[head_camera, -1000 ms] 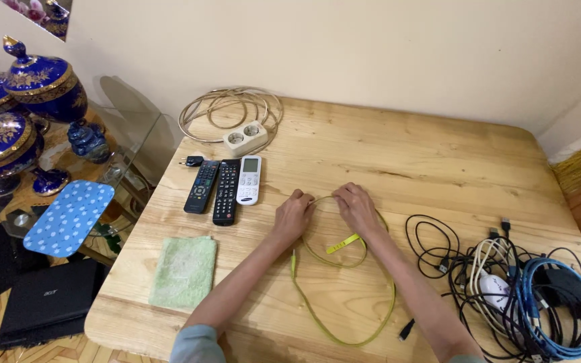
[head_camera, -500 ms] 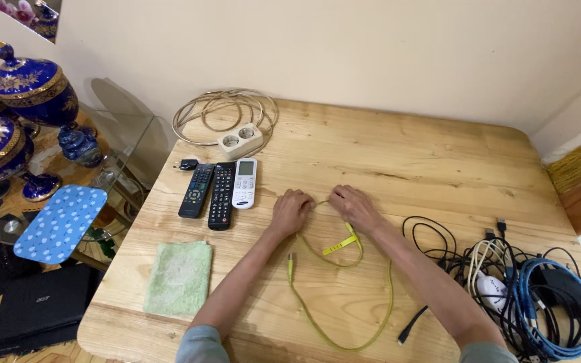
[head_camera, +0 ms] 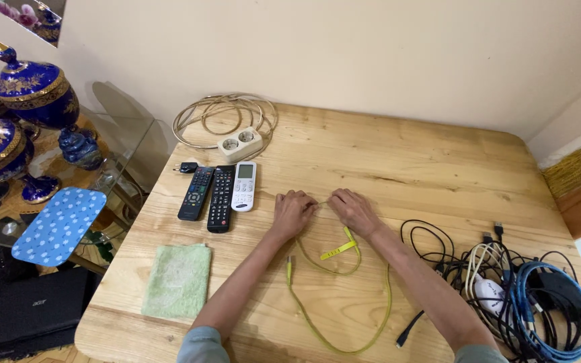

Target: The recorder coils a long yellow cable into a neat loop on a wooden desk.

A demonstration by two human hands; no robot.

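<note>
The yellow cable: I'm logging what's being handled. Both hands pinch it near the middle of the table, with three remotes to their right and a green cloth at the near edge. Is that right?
Not quite. In the head view the three remotes lie to the left of the hands, not the right. The rest holds: the left hand and right hand pinch the yellow cable near the middle of the table, and the green cloth lies at the near edge.

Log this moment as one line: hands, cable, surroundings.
left hand: gripping yellow-green cable | right hand: gripping same cable | remotes: to the left | cable tangle: to the right
</note>
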